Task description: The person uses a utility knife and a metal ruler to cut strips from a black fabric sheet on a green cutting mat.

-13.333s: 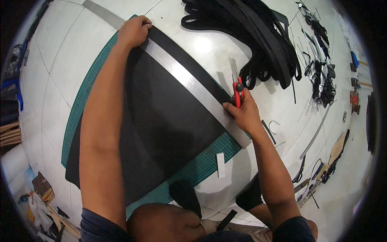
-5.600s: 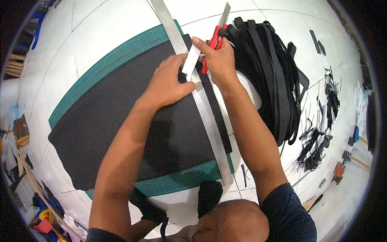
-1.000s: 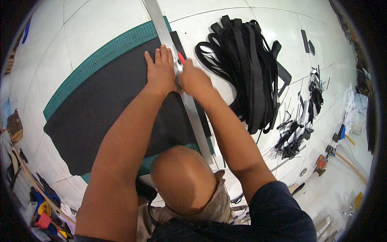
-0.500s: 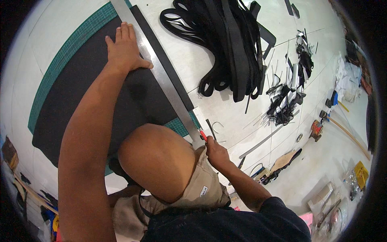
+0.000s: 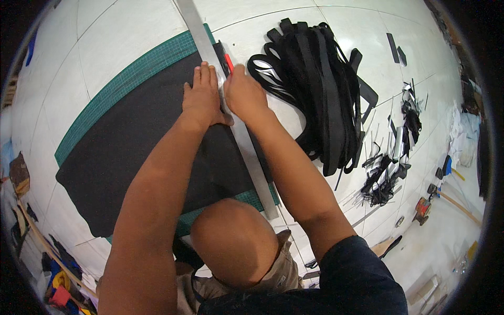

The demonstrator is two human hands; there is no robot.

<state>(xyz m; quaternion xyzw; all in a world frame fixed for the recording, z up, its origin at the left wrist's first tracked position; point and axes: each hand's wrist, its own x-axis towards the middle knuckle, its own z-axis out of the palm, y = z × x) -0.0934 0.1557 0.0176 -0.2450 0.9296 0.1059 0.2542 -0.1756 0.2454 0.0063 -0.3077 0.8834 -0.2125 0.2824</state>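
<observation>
My left hand (image 5: 202, 97) lies flat with its fingers stretched out, pressing at the edge of a long metal ruler (image 5: 252, 170) and on a large black sheet (image 5: 142, 147). Beneath the sheet, a green gridded cutting mat (image 5: 155, 60) shows along its far curved side and near my knee. My right hand (image 5: 245, 97) is closed around a red cutter knife (image 5: 229, 63) on the ruler's right side, close to the sheet's far edge. Its blade tip cannot be made out. A narrow strip of the black sheet shows to the right of the ruler.
Right of the mat, a thick bundle of black strips (image 5: 320, 100) lies on the white tiled floor (image 5: 294, 21). Farther right is a heap of black and white scraps (image 5: 383, 178). A wooden-handled tool (image 5: 458, 205) lies by the right rim.
My right hand has carried the cutter from the ruler's near end to its far part, beside my left hand. The left hand stays flat on the ruler. The whole view has shifted.
</observation>
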